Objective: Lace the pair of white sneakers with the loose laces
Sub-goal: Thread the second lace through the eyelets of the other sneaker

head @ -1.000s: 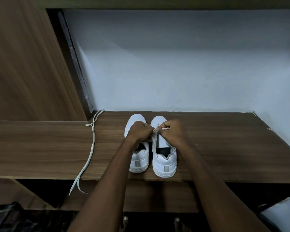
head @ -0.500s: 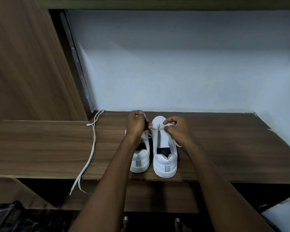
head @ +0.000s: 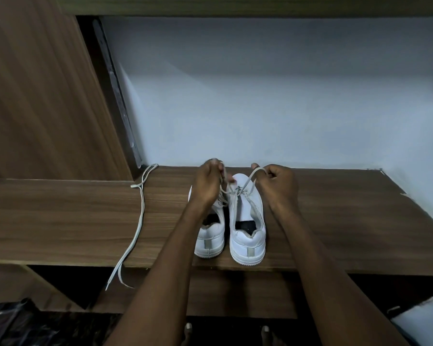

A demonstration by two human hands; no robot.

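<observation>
- Two smooth white sneakers stand heels-to-camera, side by side, near the front edge of a wood-grain worktop [head: 335,221].
- The left hand [head: 206,186] and right hand [head: 278,183], each a closed grip, pinch opposite ends of a flat white lace [head: 250,178] raised above the right sneaker [head: 246,221], beside the left sneaker [head: 210,236].
- A second loose lace [head: 140,211] trails limp over the worktop's edge, well apart to the left.

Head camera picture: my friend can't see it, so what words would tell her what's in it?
Two hands, left hand and right hand, pull the ends of a lace up from the right white sneaker. The left sneaker stands beside it on a wooden shelf. A spare lace lies to the left, dangling off the edge.
</observation>
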